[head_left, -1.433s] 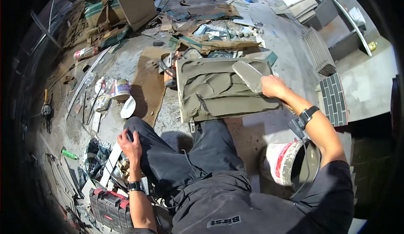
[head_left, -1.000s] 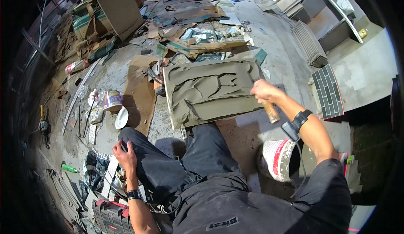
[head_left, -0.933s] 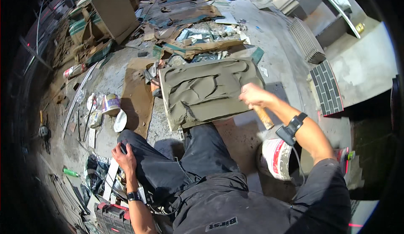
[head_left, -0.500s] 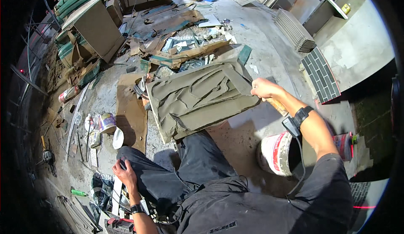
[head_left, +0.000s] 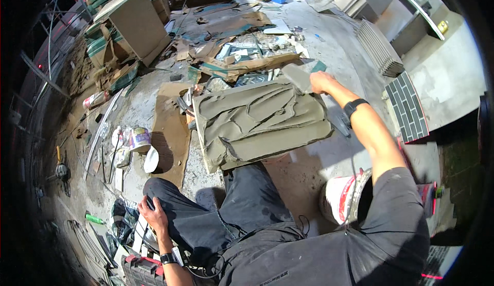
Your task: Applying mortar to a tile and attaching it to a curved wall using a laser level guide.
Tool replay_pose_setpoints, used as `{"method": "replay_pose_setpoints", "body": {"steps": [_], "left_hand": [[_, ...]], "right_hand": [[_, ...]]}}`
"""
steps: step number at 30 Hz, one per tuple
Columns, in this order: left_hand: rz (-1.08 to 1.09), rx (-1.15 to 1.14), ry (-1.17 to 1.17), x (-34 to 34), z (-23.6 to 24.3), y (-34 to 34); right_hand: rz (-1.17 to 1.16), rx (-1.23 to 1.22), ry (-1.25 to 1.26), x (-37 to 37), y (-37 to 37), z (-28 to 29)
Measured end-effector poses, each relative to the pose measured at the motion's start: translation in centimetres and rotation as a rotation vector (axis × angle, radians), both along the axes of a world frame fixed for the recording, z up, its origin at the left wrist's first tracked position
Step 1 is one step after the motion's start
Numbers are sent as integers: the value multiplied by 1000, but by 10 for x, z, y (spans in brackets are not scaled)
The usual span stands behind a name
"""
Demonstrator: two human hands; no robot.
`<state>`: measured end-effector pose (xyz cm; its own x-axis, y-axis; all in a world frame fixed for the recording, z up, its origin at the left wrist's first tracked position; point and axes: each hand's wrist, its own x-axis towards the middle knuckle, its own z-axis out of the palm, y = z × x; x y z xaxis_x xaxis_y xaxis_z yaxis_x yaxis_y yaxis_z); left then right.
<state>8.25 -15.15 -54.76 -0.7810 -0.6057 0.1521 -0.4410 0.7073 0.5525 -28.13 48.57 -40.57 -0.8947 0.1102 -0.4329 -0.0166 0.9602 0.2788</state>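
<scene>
Before the person's legs (head_left: 254, 196) lies a slab (head_left: 202, 142) coated in ridged grey mortar (head_left: 262, 119). Nearer, on the right, stands a white-and-red bucket (head_left: 337, 198). A trowel (head_left: 297, 77), blade at the slab's far right corner, is gripped by the right hand (head_left: 322, 82); the left hand (head_left: 154, 215), loosely spread, rests on the left knee (head_left: 163, 189).

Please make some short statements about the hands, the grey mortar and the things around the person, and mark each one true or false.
1. The right hand holds a trowel. True.
2. Both hands hold a tool. False: the left hand rests on the left leg.
3. The surface is completely smooth. False: the grey mortar shows ridges and grooves.
4. A white bucket with red on it is to the right of the legs. True.
5. The toolbox is beside the right arm. False: the black-and-red toolbox is beside the left forearm.
</scene>
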Motion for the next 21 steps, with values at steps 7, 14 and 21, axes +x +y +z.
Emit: {"method": "replay_pose_setpoints", "body": {"steps": [7, 14, 21], "left_hand": [[74, 14, 53, 19, 12, 1], [-5, -22, 66, 1, 12, 11], [45, -3, 44, 13, 6, 4]], "right_hand": [[0, -128, 129, -18, -36, 6], [543, -504, -153, -21, -143, 7], [307, -119, 75, -31, -175, -17]]}}
